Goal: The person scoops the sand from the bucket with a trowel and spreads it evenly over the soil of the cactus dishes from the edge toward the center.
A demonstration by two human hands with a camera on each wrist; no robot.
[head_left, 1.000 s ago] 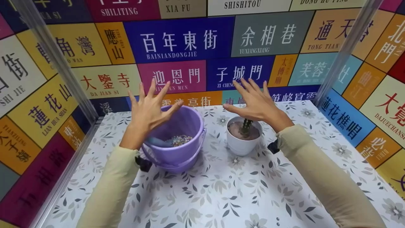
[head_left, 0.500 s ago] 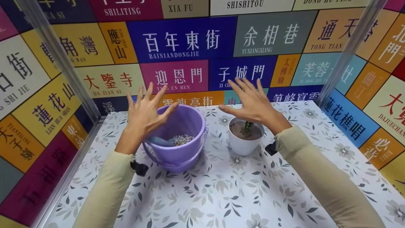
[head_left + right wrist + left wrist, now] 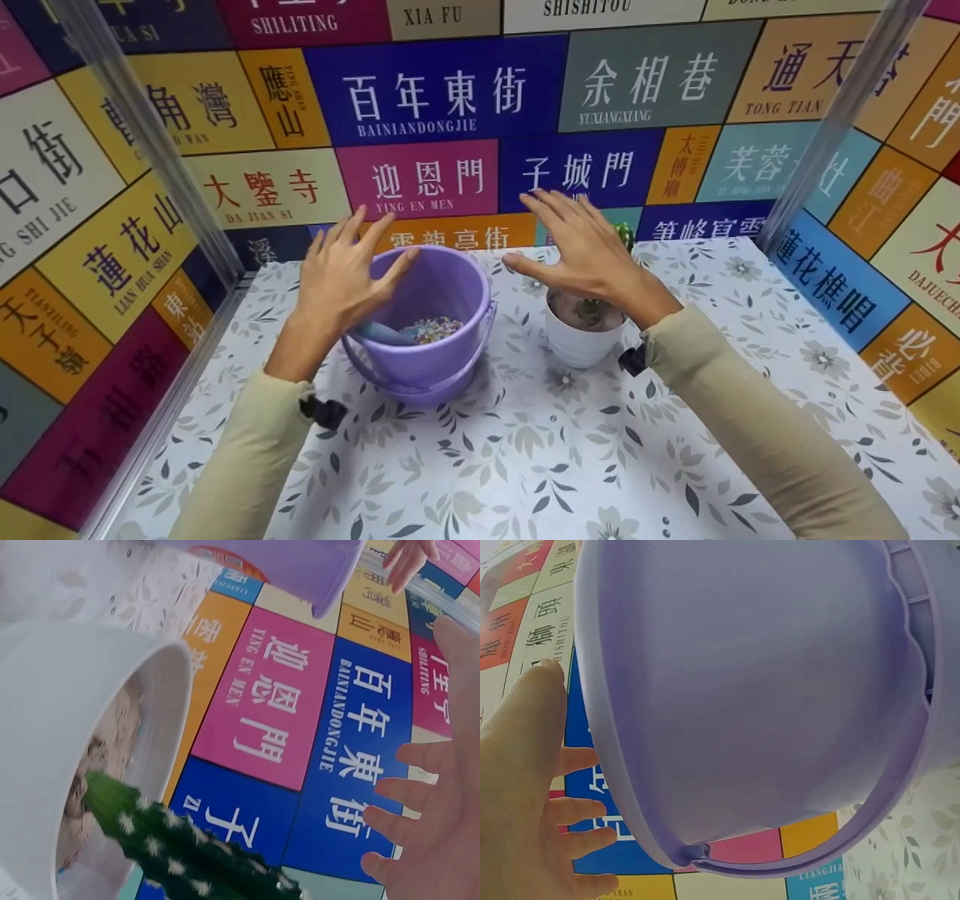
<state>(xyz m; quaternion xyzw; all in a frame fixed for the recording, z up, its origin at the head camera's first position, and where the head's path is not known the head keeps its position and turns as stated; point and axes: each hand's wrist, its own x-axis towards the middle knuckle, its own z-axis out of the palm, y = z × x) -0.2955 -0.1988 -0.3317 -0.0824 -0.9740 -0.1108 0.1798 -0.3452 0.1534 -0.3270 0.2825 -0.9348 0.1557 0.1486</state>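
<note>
Both left hand (image 3: pixel 339 281) and right hand (image 3: pixel 589 255) splay fingers mid-frame: purple bucket (image 3: pixel 420 364) lower-right of the left's, white pot (image 3: pixel 581 346) below the right's!

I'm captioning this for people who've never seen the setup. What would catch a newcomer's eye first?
Probably the purple bucket, left of centre on the leaf-patterned table, with multicoloured granules inside. The white pot to its right would likely follow, with its cactus, clearest in the right wrist view. Then perhaps the left hand, raised by the bucket, and the right hand, by the pot, against a wall of bright sign panels.
</note>
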